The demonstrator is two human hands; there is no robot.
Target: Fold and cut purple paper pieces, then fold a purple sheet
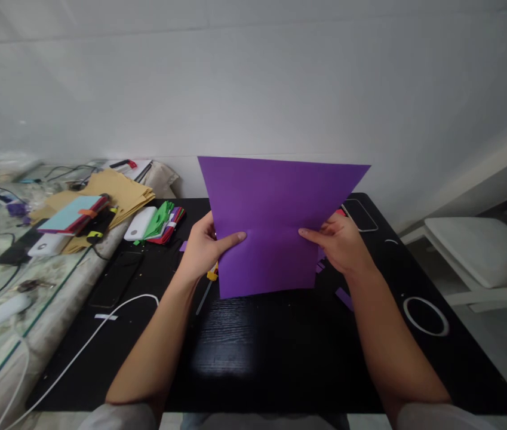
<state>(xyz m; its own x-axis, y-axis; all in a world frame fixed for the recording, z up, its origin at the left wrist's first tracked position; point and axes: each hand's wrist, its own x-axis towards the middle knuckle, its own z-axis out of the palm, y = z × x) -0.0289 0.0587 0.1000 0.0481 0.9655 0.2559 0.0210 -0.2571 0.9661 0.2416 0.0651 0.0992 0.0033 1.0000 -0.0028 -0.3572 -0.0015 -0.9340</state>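
Note:
A large sheet of purple paper (pixel 275 197) is held up above the black table (pixel 275 352), with a faint crosswise crease near its middle. My left hand (pixel 211 245) grips its left edge, thumb on the near face and the other fingers behind. On the opposite edge, my right hand (pixel 331 242) pinches it the same way. The paper hides most of the fingers and the table behind it. Just beside my left hand lies a tool with a yellow part (pixel 212 275) and a thin blade or shaft, partly covered by the sheet. Purple paper scraps (pixel 344 297) lie near my right wrist.
A white device (pixel 140 223) and folded coloured papers (pixel 163 222) lie at the table's back left. A white cable (pixel 114 312) crosses the left side. The glass-topped surface (pixel 33 304) at left carries brown envelopes (pixel 116 194) and notebooks. A white chair (pixel 486 251) stands at right.

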